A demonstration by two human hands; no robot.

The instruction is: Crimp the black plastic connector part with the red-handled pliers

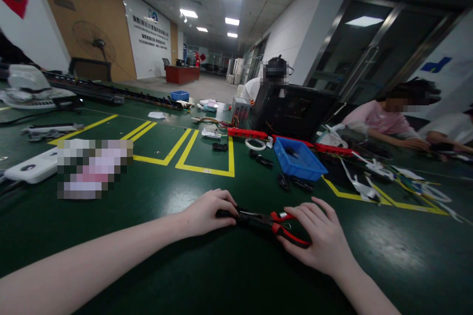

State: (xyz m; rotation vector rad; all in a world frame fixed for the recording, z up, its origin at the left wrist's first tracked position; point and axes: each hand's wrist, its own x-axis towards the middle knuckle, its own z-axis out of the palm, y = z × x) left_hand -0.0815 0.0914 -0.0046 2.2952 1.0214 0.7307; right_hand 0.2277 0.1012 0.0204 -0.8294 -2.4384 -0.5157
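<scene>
My right hand [318, 231] is closed around the red-and-black handles of long-nose pliers [279, 224], which lie low over the green table. The pliers' narrow jaws point left and meet a small black part [239, 215]; whether they grip it I cannot tell. My left hand [212, 211] pinches that black part between thumb and fingers, and the fingers hide much of it. Beyond my hands, several similar black parts [301, 183] lie beside a blue tray [299, 160], with a dark piece inside it.
Yellow tape [205, 171] marks rectangles on the green table [155, 261]. A white power strip [37, 165] lies at left. Red strips [247, 133], a white ring [255, 144] and a black computer case [291, 108] stand farther back. Loose cables [414, 184] and co-workers [384, 113] are at right.
</scene>
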